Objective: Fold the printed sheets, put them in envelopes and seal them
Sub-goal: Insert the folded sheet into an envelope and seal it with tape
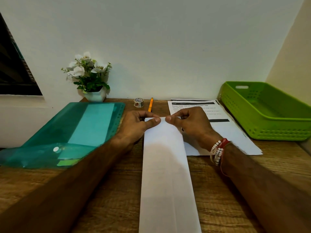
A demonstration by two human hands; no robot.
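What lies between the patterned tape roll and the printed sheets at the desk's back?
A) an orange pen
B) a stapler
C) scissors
A: the slim orange pen lies right of the small patterned tape roll and left of the printed white paper sheets.

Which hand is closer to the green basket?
The right hand. It pinches the far edge of the folded paper, with the green basket off to its right. The left hand pinches the same edge farther left, beside the teal folder.
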